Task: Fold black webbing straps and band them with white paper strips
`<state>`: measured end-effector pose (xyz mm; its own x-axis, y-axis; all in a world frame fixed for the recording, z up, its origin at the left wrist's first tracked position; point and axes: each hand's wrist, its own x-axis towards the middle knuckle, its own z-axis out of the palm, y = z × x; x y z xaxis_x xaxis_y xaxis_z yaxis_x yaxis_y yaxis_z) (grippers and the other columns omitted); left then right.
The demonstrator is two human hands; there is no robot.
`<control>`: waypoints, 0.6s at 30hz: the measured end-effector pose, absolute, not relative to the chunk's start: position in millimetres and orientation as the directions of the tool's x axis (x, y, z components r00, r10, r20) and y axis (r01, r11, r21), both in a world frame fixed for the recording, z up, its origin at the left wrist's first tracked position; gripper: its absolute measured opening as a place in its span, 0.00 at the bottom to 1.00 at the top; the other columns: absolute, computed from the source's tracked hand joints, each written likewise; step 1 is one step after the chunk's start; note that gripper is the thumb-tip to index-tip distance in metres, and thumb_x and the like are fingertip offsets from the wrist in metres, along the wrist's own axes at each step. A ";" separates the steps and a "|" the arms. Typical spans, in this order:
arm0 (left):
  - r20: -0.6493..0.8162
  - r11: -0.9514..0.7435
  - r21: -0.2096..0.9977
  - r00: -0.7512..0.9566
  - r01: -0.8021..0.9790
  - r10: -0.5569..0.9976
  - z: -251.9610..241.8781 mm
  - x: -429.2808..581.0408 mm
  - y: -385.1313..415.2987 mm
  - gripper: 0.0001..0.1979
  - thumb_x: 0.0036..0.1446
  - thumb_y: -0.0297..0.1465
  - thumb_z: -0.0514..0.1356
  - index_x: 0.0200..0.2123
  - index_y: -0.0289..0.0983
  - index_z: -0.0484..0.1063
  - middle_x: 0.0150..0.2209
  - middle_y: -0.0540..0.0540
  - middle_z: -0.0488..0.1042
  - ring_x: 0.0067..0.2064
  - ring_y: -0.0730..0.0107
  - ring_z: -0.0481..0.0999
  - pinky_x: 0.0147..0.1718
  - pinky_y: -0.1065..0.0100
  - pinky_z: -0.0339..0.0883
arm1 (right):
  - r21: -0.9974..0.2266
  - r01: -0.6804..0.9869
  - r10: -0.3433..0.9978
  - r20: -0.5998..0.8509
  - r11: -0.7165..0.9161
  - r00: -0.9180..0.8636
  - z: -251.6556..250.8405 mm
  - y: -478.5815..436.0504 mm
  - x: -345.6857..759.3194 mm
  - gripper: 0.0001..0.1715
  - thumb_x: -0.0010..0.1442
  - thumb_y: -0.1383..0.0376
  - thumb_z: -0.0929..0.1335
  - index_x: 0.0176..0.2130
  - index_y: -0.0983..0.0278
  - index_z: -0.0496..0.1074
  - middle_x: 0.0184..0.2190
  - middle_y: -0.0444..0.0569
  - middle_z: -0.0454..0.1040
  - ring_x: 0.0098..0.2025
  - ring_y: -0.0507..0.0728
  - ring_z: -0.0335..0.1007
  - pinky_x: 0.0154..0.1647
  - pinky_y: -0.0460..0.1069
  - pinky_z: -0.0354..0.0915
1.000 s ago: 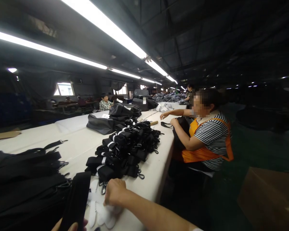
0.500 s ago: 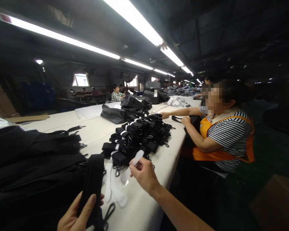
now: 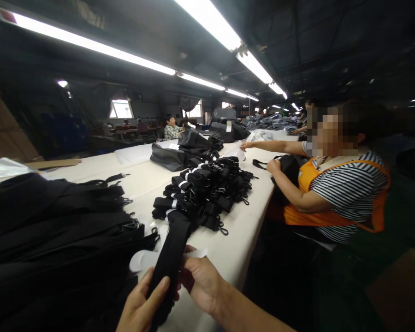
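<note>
My left hand (image 3: 143,299) is closed around a folded black webbing strap (image 3: 173,242), thumb on the near face. The strap is held upright and tilted above the table. Close against its right side, my right hand (image 3: 202,281) pinches a white toothed strip (image 3: 198,253). A rounded white end (image 3: 142,261) shows left of the strap; whether it belongs to the same strip is hidden behind the webbing. Just beyond lies a heap of bundled black straps (image 3: 207,186) with metal hooks, several of them wrapped in white bands.
A large pile of loose black straps (image 3: 55,230) covers the left of the white table (image 3: 131,161). Black bags (image 3: 171,157) lie farther back. At the right edge, a person in an orange apron (image 3: 307,212) handles black material (image 3: 288,173) and reaches toward clear plastic (image 3: 235,151).
My right hand has brought the white strip down and in against the strap. My left hand has moved right with the strap. The co-worker's reaching hand now holds clear plastic.
</note>
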<state>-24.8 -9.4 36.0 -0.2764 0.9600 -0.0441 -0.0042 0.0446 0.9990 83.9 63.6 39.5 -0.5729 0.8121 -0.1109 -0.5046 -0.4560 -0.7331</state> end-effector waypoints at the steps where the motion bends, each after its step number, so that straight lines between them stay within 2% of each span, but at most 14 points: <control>1: -0.054 0.045 0.998 -0.288 -0.038 0.956 36.3 -23.8 -9.3 0.23 0.48 0.48 0.66 0.38 0.35 0.72 0.26 0.46 0.77 0.28 0.64 0.75 0.28 0.69 0.67 | -0.721 -0.507 0.806 -0.120 -0.472 -0.580 37.9 62.4 86.0 0.16 0.42 0.62 0.75 0.28 0.65 0.67 0.17 0.39 0.65 0.16 0.49 0.57 0.13 0.44 0.53; 5: -0.065 0.018 0.984 -0.266 -0.176 0.962 35.1 -22.2 -7.6 0.27 0.49 0.46 0.67 0.46 0.37 0.66 0.29 0.48 0.76 0.26 0.68 0.74 0.26 0.70 0.66 | -0.707 -0.526 0.804 -0.100 -0.472 -0.587 28.4 57.2 93.4 0.16 0.48 0.62 0.76 0.34 0.65 0.71 0.25 0.42 0.71 0.23 0.50 0.63 0.19 0.44 0.58; 7: -0.040 -0.003 0.983 -0.232 -0.182 0.972 34.9 -23.5 -6.5 0.27 0.51 0.45 0.66 0.49 0.37 0.67 0.30 0.48 0.75 0.26 0.70 0.73 0.25 0.71 0.64 | -0.712 -0.529 0.799 -0.075 -0.462 -0.597 23.8 55.3 95.6 0.15 0.52 0.62 0.75 0.38 0.65 0.72 0.31 0.45 0.72 0.28 0.51 0.66 0.23 0.45 0.61; 9: -0.017 -0.017 0.988 -0.223 -0.151 0.975 35.8 -24.2 -6.7 0.24 0.53 0.45 0.65 0.47 0.36 0.70 0.31 0.47 0.74 0.27 0.71 0.72 0.25 0.73 0.63 | -0.760 -0.508 0.817 -0.052 -0.406 -0.574 20.2 53.5 97.7 0.15 0.56 0.60 0.73 0.41 0.65 0.72 0.34 0.47 0.73 0.30 0.52 0.67 0.27 0.46 0.62; 12: -0.011 -0.010 0.996 -0.230 -0.089 0.973 36.7 -21.5 -9.2 0.21 0.54 0.45 0.64 0.42 0.35 0.73 0.30 0.46 0.75 0.28 0.70 0.73 0.25 0.73 0.62 | -0.912 -0.377 0.903 0.020 -0.160 -0.430 16.0 51.8 103.3 0.15 0.57 0.57 0.72 0.39 0.65 0.72 0.33 0.47 0.73 0.31 0.54 0.67 0.32 0.48 0.64; 14: -0.029 0.017 0.999 -0.271 -0.045 0.962 34.7 -18.9 -10.7 0.21 0.52 0.47 0.65 0.40 0.35 0.74 0.29 0.45 0.77 0.27 0.69 0.73 0.24 0.72 0.62 | -0.958 -0.287 0.945 0.095 0.001 -0.312 13.4 52.0 109.4 0.15 0.55 0.57 0.73 0.36 0.64 0.70 0.30 0.46 0.72 0.31 0.54 0.67 0.33 0.48 0.64; 16: -0.052 0.058 0.998 -0.323 0.007 0.945 30.5 -17.6 -10.5 0.21 0.50 0.49 0.65 0.37 0.36 0.75 0.27 0.46 0.77 0.25 0.67 0.74 0.22 0.71 0.63 | -0.967 -0.241 0.954 0.150 0.087 -0.258 10.4 53.2 116.4 0.16 0.53 0.56 0.73 0.33 0.63 0.68 0.27 0.44 0.69 0.29 0.53 0.65 0.30 0.47 0.62; 18: -0.037 0.069 0.995 -0.349 0.077 0.936 26.3 -17.2 -8.9 0.22 0.46 0.51 0.67 0.33 0.38 0.76 0.24 0.47 0.77 0.25 0.63 0.75 0.23 0.67 0.68 | -0.970 -0.218 0.951 0.164 0.107 -0.262 6.6 54.9 123.0 0.17 0.50 0.55 0.75 0.31 0.63 0.69 0.24 0.42 0.67 0.26 0.51 0.62 0.26 0.46 0.58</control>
